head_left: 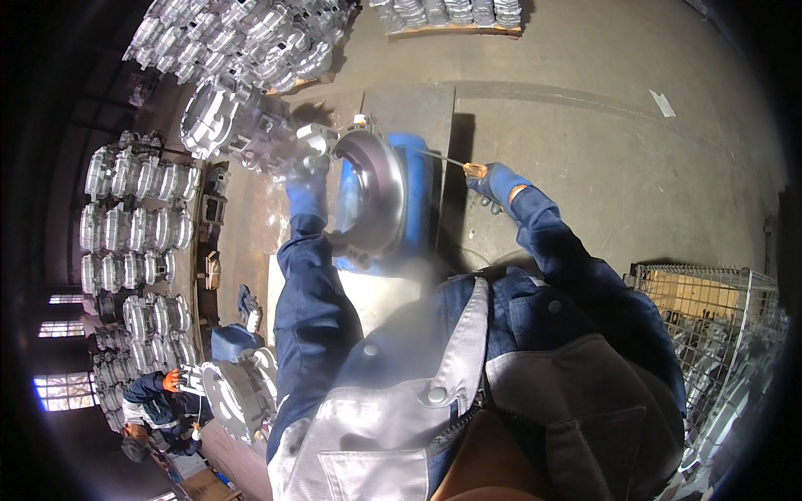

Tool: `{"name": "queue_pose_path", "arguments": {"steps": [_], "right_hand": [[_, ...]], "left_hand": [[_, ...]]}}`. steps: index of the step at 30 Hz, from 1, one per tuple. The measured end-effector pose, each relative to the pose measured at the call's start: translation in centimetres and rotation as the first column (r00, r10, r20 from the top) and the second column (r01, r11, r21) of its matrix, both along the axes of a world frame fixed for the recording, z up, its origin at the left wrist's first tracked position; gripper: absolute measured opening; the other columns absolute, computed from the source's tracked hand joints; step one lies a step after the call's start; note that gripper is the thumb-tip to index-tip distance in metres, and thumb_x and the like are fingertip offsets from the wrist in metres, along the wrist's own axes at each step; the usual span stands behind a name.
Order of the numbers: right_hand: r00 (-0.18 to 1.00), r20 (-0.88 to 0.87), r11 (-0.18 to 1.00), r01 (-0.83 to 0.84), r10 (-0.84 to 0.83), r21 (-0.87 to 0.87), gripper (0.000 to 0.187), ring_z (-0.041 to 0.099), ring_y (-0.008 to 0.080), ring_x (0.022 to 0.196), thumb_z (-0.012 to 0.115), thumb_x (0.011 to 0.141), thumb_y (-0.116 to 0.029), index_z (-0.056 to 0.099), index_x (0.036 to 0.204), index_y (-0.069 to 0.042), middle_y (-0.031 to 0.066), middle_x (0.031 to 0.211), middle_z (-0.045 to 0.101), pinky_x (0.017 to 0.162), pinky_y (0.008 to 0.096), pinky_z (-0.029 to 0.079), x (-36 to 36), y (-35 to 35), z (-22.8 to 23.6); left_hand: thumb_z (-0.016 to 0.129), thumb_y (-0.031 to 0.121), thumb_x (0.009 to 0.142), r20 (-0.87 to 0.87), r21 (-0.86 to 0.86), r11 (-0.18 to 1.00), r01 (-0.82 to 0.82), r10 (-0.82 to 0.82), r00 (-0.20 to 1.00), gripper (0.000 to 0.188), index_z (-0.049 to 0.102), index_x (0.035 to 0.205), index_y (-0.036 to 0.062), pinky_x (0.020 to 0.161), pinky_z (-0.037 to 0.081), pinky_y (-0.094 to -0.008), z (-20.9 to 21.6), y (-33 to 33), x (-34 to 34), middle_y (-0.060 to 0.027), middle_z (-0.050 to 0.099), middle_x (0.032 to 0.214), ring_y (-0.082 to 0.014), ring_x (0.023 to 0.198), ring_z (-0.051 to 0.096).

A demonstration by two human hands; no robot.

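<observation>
A large ring-shaped grey metal casting (386, 196) stands on edge against a blue plastic drum (416, 179) in front of me. My left hand (307, 188), in a blue glove, is closed at the casting's left side; haze blurs its fingers. To the right of the drum, my right hand (499, 184), in a blue and orange glove, is wrapped round the orange handle of a thin-shafted hand tool (451, 159). The tool's shaft points left toward the casting. Its tip is hard to make out against the drum, so I cannot tell its exact kind or whether it touches the metal.
Similar castings (242, 37) are heaped at the upper left, with more in rows (134, 225) along the left. A wire cage (710, 309) with metal parts stands at the right. At the lower left a co-worker (154, 409) handles another casting (238, 397).
</observation>
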State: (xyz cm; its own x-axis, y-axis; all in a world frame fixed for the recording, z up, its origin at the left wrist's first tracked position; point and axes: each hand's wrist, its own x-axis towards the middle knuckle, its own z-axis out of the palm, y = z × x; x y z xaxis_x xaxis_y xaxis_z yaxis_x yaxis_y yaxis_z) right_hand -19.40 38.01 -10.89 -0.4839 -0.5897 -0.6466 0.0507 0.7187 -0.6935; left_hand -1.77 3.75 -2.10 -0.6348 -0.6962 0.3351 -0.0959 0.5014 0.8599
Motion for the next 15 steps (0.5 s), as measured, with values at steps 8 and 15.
{"name": "queue_pose_path", "arguments": {"steps": [8,15], "right_hand": [[1.0,-0.008,0.996,-0.018,0.017,-0.093,0.049,0.069,0.0263,0.073,0.047,0.096,-0.05,0.049,0.14,-0.028,0.0136,0.097,0.069,0.059,0.0429,0.058,0.3,-0.1,-0.9],[0.999,0.023,0.998,0.047,-0.048,0.031,0.047,0.068,0.0243,0.07,0.053,0.095,-0.047,0.056,0.133,-0.021,0.0117,0.095,0.069,0.057,0.0399,0.056,1.2,0.0,3.1]], "left_hand": [[0.072,0.018,0.083,-0.023,0.063,0.997,0.04,-0.038,0.999,0.039,0.059,0.117,0.0062,0.087,0.046,-0.0342,0.7,0.8,0.1,-0.0105,0.058,0.114,-0.0225,0.103,0.056],[0.073,0.025,0.081,0.059,-0.004,1.0,-0.03,0.03,0.998,0.039,0.06,0.113,0.0065,0.084,0.046,-0.0349,0.5,0.2,0.1,-0.0107,0.059,0.114,-0.0217,0.099,0.057]]}}
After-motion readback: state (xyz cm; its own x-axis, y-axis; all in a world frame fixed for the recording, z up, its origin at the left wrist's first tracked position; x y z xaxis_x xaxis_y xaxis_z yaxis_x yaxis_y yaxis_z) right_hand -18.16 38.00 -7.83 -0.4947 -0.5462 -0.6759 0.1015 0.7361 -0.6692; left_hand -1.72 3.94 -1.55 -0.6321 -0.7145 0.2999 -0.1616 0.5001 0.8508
